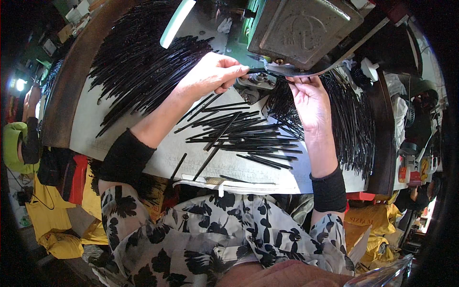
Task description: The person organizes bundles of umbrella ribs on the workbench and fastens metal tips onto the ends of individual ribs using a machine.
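A thin black strip [259, 71] is stretched across the front of the metal machine head [308, 33], close to its metal base. My left hand [213, 74] pinches its left end between thumb and fingers. At the right end, my right hand [308, 98] is closed with its fingertips up under the machine's curved lower edge; the black piece there is partly hidden. Just below my hands, many loose black strips [248, 134] lie crosswise on the white work surface [162, 160].
A large heap of black strips [143, 67] covers the left of the table, and another bundle [351, 124] the right. A lit lamp tube [177, 24] hangs ahead. Yellow bags [50, 205] stand beside the table. Another person's arm [31, 119] shows at far left.
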`<state>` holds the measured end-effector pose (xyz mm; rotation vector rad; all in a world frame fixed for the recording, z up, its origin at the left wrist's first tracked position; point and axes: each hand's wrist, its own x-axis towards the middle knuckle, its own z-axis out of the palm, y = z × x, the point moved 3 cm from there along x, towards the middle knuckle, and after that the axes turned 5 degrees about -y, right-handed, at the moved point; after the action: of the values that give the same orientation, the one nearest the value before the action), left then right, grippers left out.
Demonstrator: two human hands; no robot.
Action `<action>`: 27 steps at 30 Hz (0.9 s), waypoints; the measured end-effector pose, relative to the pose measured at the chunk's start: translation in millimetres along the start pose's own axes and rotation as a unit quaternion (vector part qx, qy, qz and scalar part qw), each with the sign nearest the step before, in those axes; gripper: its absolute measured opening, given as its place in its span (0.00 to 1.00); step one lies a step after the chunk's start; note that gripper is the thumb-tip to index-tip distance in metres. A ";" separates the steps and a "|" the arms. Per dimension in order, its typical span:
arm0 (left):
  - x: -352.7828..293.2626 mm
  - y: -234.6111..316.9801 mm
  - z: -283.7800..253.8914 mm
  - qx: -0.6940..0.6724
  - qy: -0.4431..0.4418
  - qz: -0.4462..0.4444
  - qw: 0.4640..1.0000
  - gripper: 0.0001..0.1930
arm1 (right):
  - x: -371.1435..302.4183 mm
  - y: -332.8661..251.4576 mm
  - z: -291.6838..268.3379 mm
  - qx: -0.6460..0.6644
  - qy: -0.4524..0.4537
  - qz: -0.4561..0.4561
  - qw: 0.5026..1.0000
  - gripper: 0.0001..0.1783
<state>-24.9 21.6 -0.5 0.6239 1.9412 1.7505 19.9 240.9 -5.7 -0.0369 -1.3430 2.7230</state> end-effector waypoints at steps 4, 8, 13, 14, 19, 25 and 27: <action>0.4 -0.1 0.7 0.012 0.001 -0.004 1.000 0.15 | 2.0 1.4 -1.4 0.002 -0.016 -0.001 1.000 0.26; 1.9 -4.6 -1.6 0.006 -0.006 0.001 1.000 0.16 | 2.2 1.1 1.2 -0.004 -0.003 0.002 1.000 0.27; 2.9 -6.5 -4.6 0.017 -0.019 -0.017 1.000 0.17 | 2.0 1.2 -0.1 -0.031 -0.004 0.004 1.000 0.28; 3.6 -7.3 -4.5 0.007 -0.032 -0.029 0.999 0.17 | 1.2 -0.3 0.9 -0.042 0.003 0.000 0.999 0.28; 2.3 -1.9 -4.1 -0.006 -0.022 -0.061 0.998 0.17 | 4.0 3.7 -4.7 -0.034 -0.009 0.011 0.999 0.30; 5.3 -0.8 -4.1 -0.019 -0.023 -0.058 0.998 0.17 | 7.9 2.9 -9.6 -0.029 -0.002 0.012 0.999 0.31; 4.0 0.0 -5.4 -0.023 -0.023 -0.054 0.998 0.17 | 9.8 4.7 -6.5 -0.031 -0.016 0.004 0.999 0.31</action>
<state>-31.3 19.8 -0.2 0.5281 1.8618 1.6957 10.1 244.2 -13.1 -0.0021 -1.4378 2.6994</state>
